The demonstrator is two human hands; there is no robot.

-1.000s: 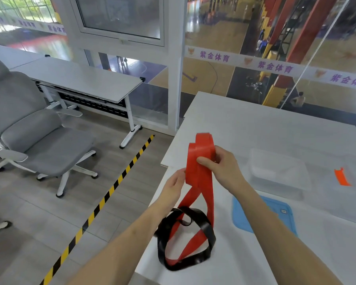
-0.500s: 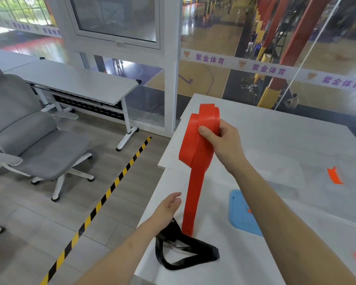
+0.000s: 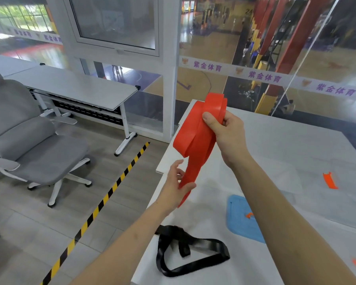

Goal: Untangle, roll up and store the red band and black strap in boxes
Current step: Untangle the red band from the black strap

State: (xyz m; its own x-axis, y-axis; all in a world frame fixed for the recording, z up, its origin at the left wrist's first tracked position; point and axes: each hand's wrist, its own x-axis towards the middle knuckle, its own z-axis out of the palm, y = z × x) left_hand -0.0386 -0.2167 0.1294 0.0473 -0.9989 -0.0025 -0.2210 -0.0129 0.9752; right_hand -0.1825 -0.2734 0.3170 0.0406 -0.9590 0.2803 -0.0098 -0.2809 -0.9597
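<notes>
My right hand (image 3: pixel 222 130) grips the wound-up part of the red band (image 3: pixel 195 138), held up above the white table's left edge. The band's free tail hangs down from the coil, and my left hand (image 3: pixel 178 185) pinches it near its lower end. The black strap (image 3: pixel 185 254) lies loose on the table below my left forearm, separate from the red band. Two clear plastic boxes with orange latches sit on the table at the right, one (image 3: pixel 275 177) in the middle and another (image 3: pixel 349 182) further right.
A blue lid (image 3: pixel 243 221) lies on the white table (image 3: pixel 296 140) under my right forearm. A grey office chair (image 3: pixel 29 145) and a long white desk (image 3: pixel 74 87) stand on the floor to the left, past a yellow-black floor stripe. Glass walls close the far side.
The red band's tail has come out of the black strap, which now lies alone on the table. My right hand raised the coil, and my left hand came back up to pinch the tail.
</notes>
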